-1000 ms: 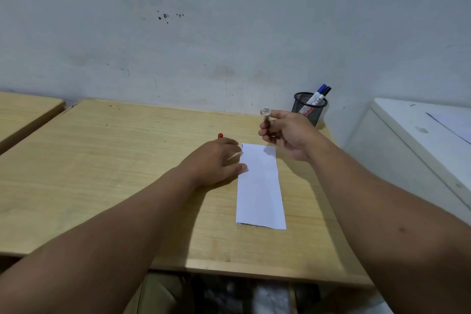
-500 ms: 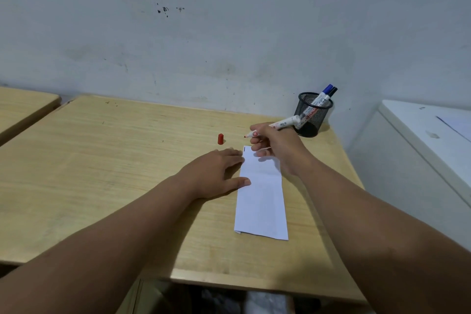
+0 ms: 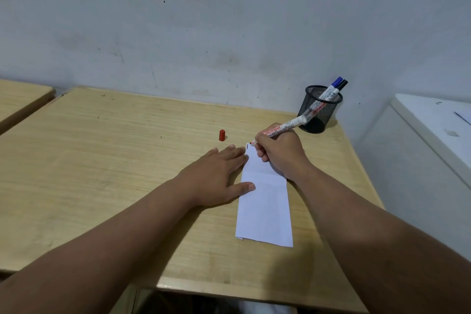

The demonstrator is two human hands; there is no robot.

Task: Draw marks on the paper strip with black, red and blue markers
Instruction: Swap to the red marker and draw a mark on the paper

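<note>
A white paper strip [image 3: 265,209] lies lengthwise on the wooden desk [image 3: 102,160]. My left hand [image 3: 216,176] rests flat with fingers spread, pinning the strip's left edge. My right hand [image 3: 280,153] grips a white marker with red lettering [image 3: 283,130]; its red tip touches the strip's far left corner, beside a short black mark [image 3: 247,146]. The marker's red cap [image 3: 222,135] stands on the desk left of the strip. A blue marker [image 3: 334,85] and a black marker [image 3: 342,84] stand in a black mesh cup [image 3: 318,112].
The mesh cup sits at the desk's far right corner against the grey wall. A second wooden desk [image 3: 20,99] adjoins on the left. A white cabinet top [image 3: 433,122] stands to the right of the desk.
My right hand came down from in front of the cup and turned the uncapped red marker tip-down onto the strip's far corner. My left hand stayed on the paper's edge.
</note>
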